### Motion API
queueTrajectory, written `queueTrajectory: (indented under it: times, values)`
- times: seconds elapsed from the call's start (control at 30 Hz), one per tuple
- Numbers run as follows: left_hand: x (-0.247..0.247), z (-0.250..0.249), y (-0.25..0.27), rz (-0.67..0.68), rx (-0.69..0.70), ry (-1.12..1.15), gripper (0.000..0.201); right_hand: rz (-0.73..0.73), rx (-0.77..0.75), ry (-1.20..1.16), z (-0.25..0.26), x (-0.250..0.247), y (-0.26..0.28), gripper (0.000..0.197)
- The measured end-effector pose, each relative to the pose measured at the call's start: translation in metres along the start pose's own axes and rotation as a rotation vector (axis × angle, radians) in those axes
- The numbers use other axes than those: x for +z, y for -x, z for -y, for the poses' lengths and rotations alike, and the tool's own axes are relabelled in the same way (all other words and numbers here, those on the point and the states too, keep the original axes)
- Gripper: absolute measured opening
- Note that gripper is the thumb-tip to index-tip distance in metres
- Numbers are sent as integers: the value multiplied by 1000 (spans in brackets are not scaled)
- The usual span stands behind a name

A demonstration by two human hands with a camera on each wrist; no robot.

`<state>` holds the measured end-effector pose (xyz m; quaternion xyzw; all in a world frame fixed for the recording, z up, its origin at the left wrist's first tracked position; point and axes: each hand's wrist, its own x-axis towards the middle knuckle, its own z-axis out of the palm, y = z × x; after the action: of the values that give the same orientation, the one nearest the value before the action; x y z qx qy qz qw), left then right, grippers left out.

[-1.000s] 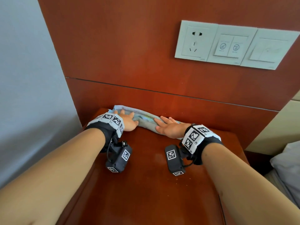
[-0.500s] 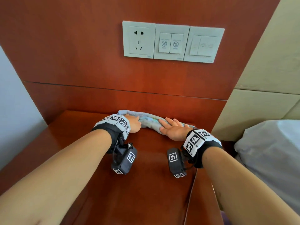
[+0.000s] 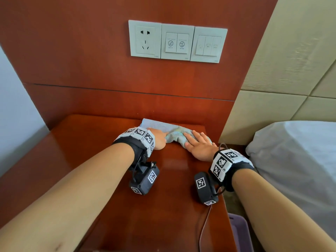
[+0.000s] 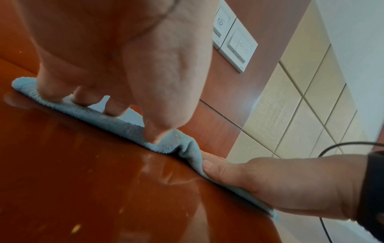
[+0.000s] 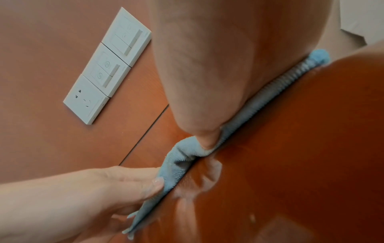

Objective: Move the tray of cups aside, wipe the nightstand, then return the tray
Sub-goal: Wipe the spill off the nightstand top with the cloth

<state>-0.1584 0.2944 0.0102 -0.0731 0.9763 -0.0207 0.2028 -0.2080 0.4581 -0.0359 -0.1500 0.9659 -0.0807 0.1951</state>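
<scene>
A light blue cloth (image 3: 174, 132) lies bunched along the back right of the red-brown nightstand (image 3: 109, 179), close to the wall panel. My left hand (image 3: 159, 137) presses on its left part with fingers straight. My right hand (image 3: 197, 143) lies flat on its right end, near the nightstand's right edge. In the left wrist view my left fingertips (image 4: 153, 136) push down into the cloth (image 4: 116, 121). In the right wrist view my right thumb (image 5: 207, 139) presses on the cloth (image 5: 180, 157). Damp streaks shine on the wood in front of the cloth. No tray or cups are in view.
A white socket and switch panel (image 3: 177, 40) sits on the wood wall above. A bed with white bedding (image 3: 294, 160) and a beige padded headboard (image 3: 291, 70) stand right of the nightstand. A purple bin (image 3: 240, 231) sits in the gap, below a thin cable (image 3: 205, 224).
Both hands have slid the cloth rightward along the back of the nightstand, from its left corner to its right end. The head view has turned right, and the bed now shows.
</scene>
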Motion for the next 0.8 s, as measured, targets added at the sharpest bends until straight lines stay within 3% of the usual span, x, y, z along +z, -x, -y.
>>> queueTrajectory:
  times: [0.43, 0.8]
  values:
    - [47, 12, 80, 15, 73, 0, 54, 66, 68, 41, 21, 31, 93, 54]
    - [83, 5, 148, -25, 49, 32, 57, -18, 105, 46, 23, 71, 169, 53]
